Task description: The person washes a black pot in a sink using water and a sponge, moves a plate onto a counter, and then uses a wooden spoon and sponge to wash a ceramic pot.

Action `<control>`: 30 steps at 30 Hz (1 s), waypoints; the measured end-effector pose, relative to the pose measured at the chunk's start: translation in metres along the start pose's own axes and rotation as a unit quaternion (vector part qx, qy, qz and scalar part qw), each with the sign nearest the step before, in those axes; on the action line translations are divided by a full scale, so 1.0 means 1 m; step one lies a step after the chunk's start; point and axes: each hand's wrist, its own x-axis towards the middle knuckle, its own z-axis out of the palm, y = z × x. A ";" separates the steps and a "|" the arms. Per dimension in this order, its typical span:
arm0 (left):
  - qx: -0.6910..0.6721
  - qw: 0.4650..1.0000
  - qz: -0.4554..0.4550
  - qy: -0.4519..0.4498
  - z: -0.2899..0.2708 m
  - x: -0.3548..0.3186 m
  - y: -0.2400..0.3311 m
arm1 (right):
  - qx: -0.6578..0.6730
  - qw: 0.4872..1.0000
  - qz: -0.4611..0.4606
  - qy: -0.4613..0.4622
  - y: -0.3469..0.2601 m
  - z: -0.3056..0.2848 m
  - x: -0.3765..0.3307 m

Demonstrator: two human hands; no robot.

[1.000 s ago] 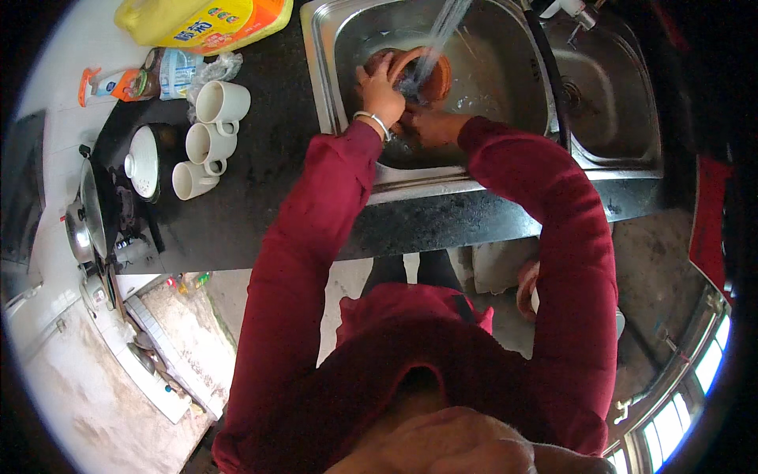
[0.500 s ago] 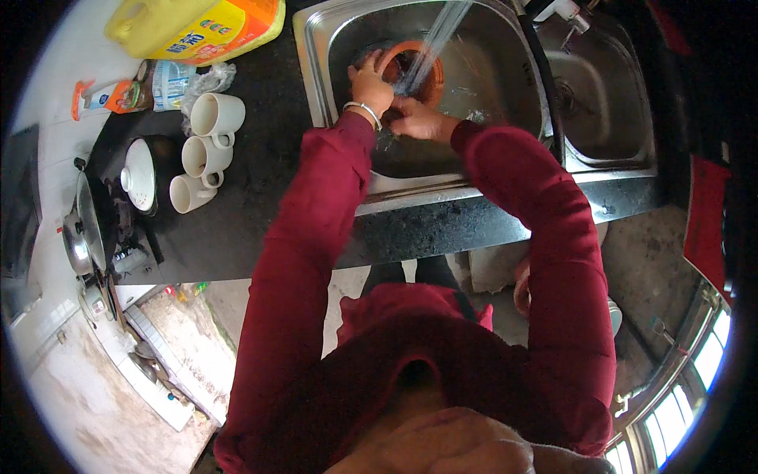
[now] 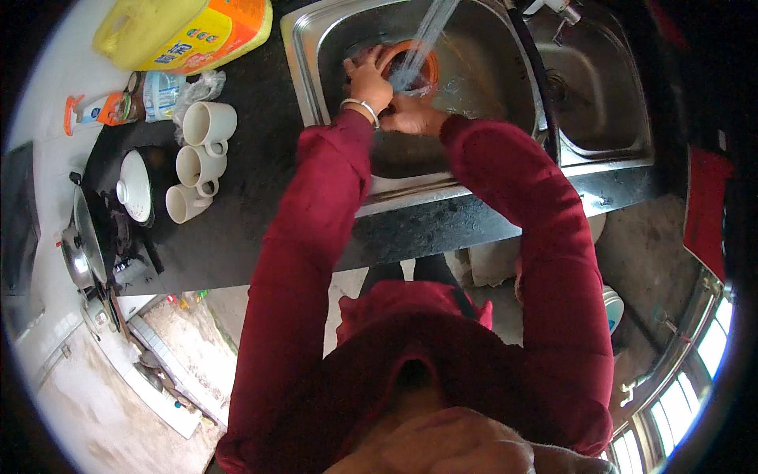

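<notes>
A round orange-brown bowl (image 3: 433, 73) is in the left basin of the steel sink (image 3: 303, 59), under a stream of running water (image 3: 430, 38). My left hand (image 3: 369, 87), with a pale bangle at its wrist, grips the bowl's left side, fingers spread along the wall and rim. Close by on the near side, my right hand (image 3: 414, 117) is bent inward against the bowl. Its fingertips are partly hidden behind my left hand and the water, so what they hold cannot be made out.
Left of the sink, three white mugs (image 3: 209, 124) line the dark counter (image 3: 260, 189) beside a white-lidded pot (image 3: 136, 188). Behind stand a large yellow jug (image 3: 185, 35) and an orange-topped spray bottle (image 3: 106, 109). A second basin (image 3: 596, 103) with a faucet (image 3: 564, 12) lies right.
My right hand has shifted slightly left, nearer my left hand. My left hand stays at the bowl's side. The whole view has shifted a little, and the water keeps running.
</notes>
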 end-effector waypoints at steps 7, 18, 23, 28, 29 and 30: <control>0.037 0.998 -0.006 -0.059 -0.012 0.012 0.010 | -0.521 0.816 -0.185 0.170 0.054 0.001 -0.022; 0.007 0.988 -0.127 -0.085 -0.018 -0.001 0.020 | 0.200 0.974 -0.075 0.081 -0.026 -0.015 -0.008; 0.075 0.983 -0.138 -0.090 -0.015 -0.005 0.035 | -0.208 0.975 -0.037 -0.070 -0.001 -0.021 -0.032; 0.077 0.982 -0.133 -0.110 -0.018 0.003 0.041 | -0.578 0.740 -0.239 0.247 0.074 -0.009 -0.012; 0.076 0.983 -0.124 -0.110 -0.016 0.005 0.036 | -0.536 0.814 -0.171 0.141 0.077 -0.005 -0.007; 0.068 0.984 -0.127 -0.108 -0.015 0.003 0.032 | -0.480 0.871 -0.104 0.026 0.042 -0.005 -0.008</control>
